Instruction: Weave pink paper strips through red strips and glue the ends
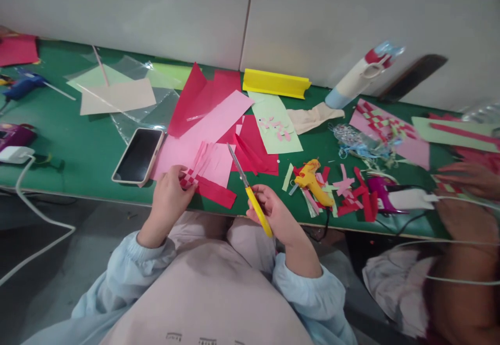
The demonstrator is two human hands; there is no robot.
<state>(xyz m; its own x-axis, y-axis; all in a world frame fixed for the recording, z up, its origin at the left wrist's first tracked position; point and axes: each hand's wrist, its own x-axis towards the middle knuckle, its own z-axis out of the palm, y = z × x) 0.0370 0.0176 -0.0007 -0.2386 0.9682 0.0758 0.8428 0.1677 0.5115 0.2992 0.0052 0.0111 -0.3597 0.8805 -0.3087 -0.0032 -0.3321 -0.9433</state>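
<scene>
My left hand is closed on a small woven piece of red and pink paper, whose pink strips fan out at its top over a pink sheet. A red paper strip runs from the weave toward the right along the table's front edge. In my right hand are scissors with yellow handles; their blades point up and left, close together and apart from the paper strips.
A phone lies left of the pink sheet. On the green table, a yellow glue gun sits among paper scraps. Another person's hands work at the right. A bottle and yellow folded strip are at the back.
</scene>
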